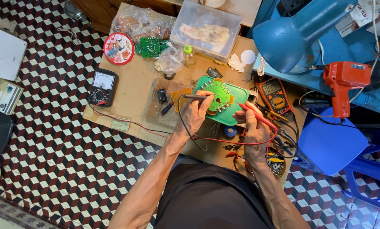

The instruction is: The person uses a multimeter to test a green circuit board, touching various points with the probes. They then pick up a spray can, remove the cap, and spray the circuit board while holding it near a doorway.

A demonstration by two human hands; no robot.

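Observation:
My left hand grips a black test probe whose tip points right onto a green star-shaped circuit board. My right hand grips a red test probe with its tip touching the board's right edge. The board rests on a green plastic lid lying on a cardboard sheet. Red and black leads run from the probes across the cardboard to a black analog multimeter at the left.
A yellow digital multimeter lies right of the lid. An orange soldering gun, a blue lamp and a blue stool stand at the right. A clear plastic box, a round red tin and another green board sit behind.

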